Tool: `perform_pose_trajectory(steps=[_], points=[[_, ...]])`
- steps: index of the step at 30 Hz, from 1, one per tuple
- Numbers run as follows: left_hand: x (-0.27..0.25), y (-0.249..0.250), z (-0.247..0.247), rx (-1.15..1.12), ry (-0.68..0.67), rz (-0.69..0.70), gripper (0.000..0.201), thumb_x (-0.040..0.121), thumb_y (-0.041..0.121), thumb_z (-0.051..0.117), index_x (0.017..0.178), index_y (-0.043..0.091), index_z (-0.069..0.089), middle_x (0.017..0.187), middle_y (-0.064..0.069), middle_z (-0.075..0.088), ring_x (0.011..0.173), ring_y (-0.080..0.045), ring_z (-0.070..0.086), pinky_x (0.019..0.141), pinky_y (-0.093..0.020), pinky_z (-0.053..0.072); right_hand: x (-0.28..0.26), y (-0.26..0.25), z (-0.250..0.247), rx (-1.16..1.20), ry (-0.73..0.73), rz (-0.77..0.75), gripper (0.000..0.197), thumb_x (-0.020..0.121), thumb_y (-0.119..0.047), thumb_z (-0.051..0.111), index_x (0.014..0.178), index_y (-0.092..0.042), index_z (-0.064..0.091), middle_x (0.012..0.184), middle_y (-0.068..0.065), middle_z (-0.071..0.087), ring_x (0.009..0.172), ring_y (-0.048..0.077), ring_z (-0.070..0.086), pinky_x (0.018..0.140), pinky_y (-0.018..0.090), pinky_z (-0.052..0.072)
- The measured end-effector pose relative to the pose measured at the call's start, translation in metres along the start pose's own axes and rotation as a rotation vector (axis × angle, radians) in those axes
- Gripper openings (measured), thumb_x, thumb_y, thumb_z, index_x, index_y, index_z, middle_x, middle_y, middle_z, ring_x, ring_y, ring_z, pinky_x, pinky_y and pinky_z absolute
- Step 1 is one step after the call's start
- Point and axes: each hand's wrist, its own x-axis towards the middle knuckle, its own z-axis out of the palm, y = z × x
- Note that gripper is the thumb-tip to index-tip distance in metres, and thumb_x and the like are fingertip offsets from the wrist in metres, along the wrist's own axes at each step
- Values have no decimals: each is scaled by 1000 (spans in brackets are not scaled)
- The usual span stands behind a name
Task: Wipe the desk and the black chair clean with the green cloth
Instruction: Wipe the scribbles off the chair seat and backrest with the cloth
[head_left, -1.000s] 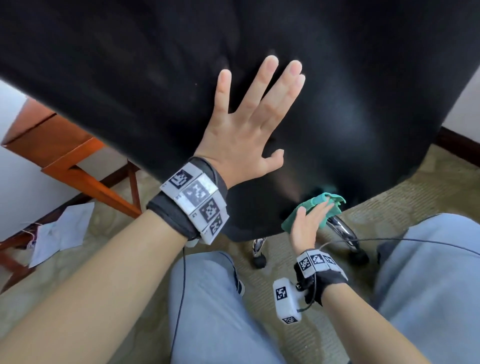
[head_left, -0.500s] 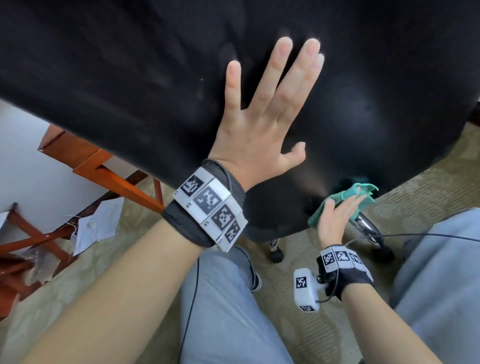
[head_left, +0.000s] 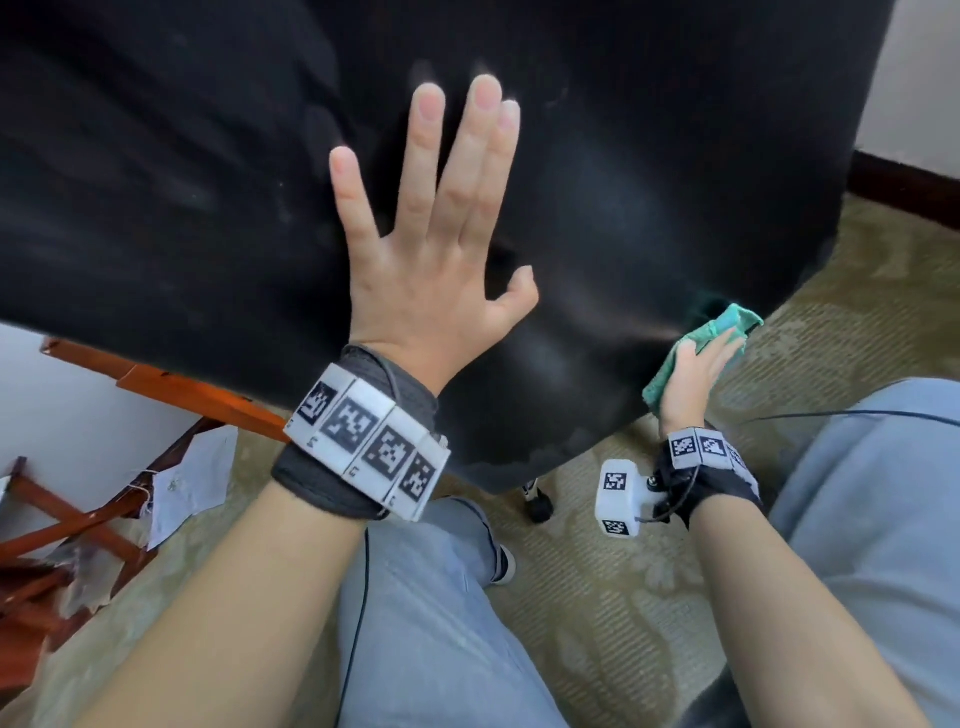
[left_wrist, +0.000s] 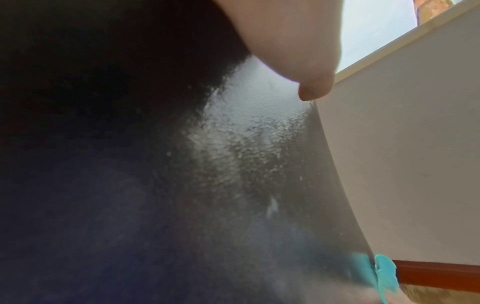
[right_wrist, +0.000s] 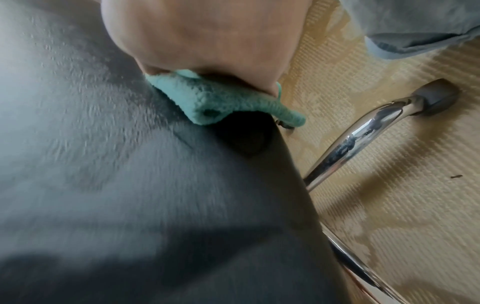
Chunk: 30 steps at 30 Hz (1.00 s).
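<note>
The black chair (head_left: 649, 156) fills the upper head view with its broad leather back. My left hand (head_left: 426, 270) lies flat on that back, fingers straight and pointing up, holding nothing. Down at the chair's lower right edge my right hand (head_left: 696, 364) presses the green cloth (head_left: 737, 319) against the leather with straight fingers. In the right wrist view the cloth (right_wrist: 207, 98) bulges out rolled from under my palm (right_wrist: 207, 35), right at the chair's (right_wrist: 130, 185) edge. The left wrist view shows the grainy leather (left_wrist: 130, 205) and a corner of the cloth (left_wrist: 387, 273).
A chrome chair leg (right_wrist: 363, 139) ends in a dark castor (right_wrist: 436, 96) on beige carpet. Another castor (head_left: 537, 506) shows under the chair. The wooden desk frame (head_left: 197, 395) and a white paper (head_left: 192, 478) are at the left. My knees in jeans (head_left: 872, 493) flank the chair.
My right hand has slid the green cloth to the right along the chair's lower edge. My left hand stays flat on the back, its fingers drawn closer together.
</note>
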Motion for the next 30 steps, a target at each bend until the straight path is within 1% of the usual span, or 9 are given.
perform_pose_trajectory(steps=[4, 8, 10, 18, 22, 24, 26, 28, 30], points=[[-1, 1, -4, -4, -31, -8, 89, 81, 65, 32, 147, 10, 8, 148, -5, 8, 134, -28, 11, 104, -62, 23, -49, 27, 23, 87, -48, 147, 62, 99, -17, 29, 151, -14, -5, 158, 3, -13, 146, 16, -3, 116, 29, 0], [-6, -4, -1, -10, -37, 11, 95, 81, 66, 31, 149, 9, -2, 148, -7, 7, 134, -30, 10, 101, -63, 23, -84, 44, 36, 151, -146, 256, 61, 101, -12, 28, 150, -12, -9, 158, 2, -15, 145, 11, -7, 106, 15, -2], [-8, -5, 0, 0, -43, 20, 99, 81, 66, 31, 150, 7, -9, 148, -7, 6, 134, -30, 10, 102, -63, 24, -71, 39, 32, 178, -112, 246, 60, 101, -12, 25, 150, -12, -8, 158, 3, -15, 145, 12, -7, 110, 19, -1], [-10, -6, 2, -26, -38, 21, 95, 81, 66, 32, 146, 8, -3, 148, -7, 7, 135, -30, 10, 102, -61, 15, 21, -18, -7, 81, 88, 15, 56, 100, -9, 20, 151, -13, -1, 159, 8, -11, 146, 21, -4, 113, 29, 4], [-8, -4, 1, -37, -38, 29, 95, 80, 67, 32, 145, 8, -3, 148, -6, 6, 135, -30, 10, 104, -65, 15, 42, -29, -21, 81, 95, -58, 56, 99, -8, 20, 151, -11, 0, 159, 9, -9, 146, 21, -5, 111, 23, 1], [-5, -3, 0, -43, -38, 27, 95, 80, 68, 32, 146, 8, -2, 148, -5, 6, 135, -29, 10, 103, -63, 16, 37, -26, -19, 78, 85, -65, 56, 98, -12, 20, 150, -5, 1, 158, 12, -6, 146, 23, -2, 110, 20, 2], [-4, -2, -1, -31, -32, 21, 95, 79, 69, 31, 147, 8, 0, 148, -5, 7, 135, -29, 11, 103, -63, 21, 15, -15, -6, 25, 50, -41, 57, 97, -17, 21, 148, 3, 5, 158, 18, -4, 146, 28, 0, 116, 30, 3], [-4, -3, -1, -17, -29, 24, 96, 80, 69, 29, 146, 7, -1, 148, -5, 7, 134, -29, 11, 102, -63, 29, -20, 8, 13, 4, 20, 53, 56, 100, -12, 25, 149, 1, 0, 157, 16, -8, 146, 25, -4, 118, 33, 0], [-3, -4, -1, -22, -28, 28, 96, 80, 70, 28, 146, 7, -1, 148, -6, 7, 134, -29, 11, 100, -63, 32, -62, 30, 33, 69, -71, 166, 59, 101, -13, 26, 149, -7, -7, 157, 9, -16, 146, 18, -8, 116, 29, -3]])
